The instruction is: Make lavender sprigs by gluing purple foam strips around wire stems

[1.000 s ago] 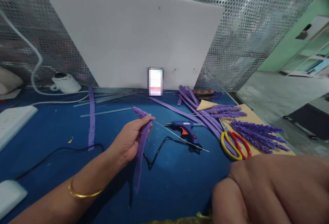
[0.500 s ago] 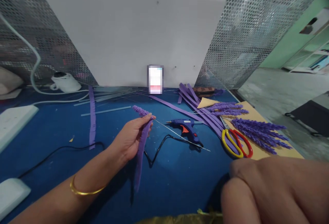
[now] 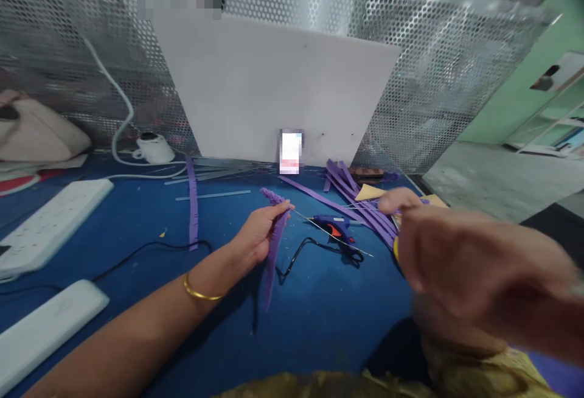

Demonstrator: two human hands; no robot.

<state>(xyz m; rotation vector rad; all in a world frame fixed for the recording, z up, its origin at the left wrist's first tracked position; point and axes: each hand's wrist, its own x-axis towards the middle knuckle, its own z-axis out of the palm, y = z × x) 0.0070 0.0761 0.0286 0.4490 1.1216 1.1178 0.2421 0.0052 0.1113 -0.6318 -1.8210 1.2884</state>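
My left hand (image 3: 255,233) is closed, pinching a lavender flower stem between thumb and fingers. Its purple fringed flower head (image 3: 271,196) pokes out to the upper left. A thin wire (image 3: 326,229) runs out to the lower right, and a long purple fringed strip (image 3: 274,258) hangs down from the fingertips. Raised close to the camera at the right, my right hand (image 3: 456,252) is smeared by motion, and I cannot tell whether it holds anything. It covers the finished lavender stems and most of the scissors, whose yellow handle (image 3: 396,247) just shows.
A blue glue gun (image 3: 335,226) with a black cord lies right of my left hand. Purple strips (image 3: 358,197) are heaped behind it. Another fringed strip (image 3: 193,206) lies at left, near white power strips (image 3: 64,221). A phone (image 3: 291,151) leans against the white board (image 3: 283,81).
My right hand has risen from the lower right and swung over the scissors and lavender stems. The view has shifted, showing more of the left side; my left hand keeps its pinch.
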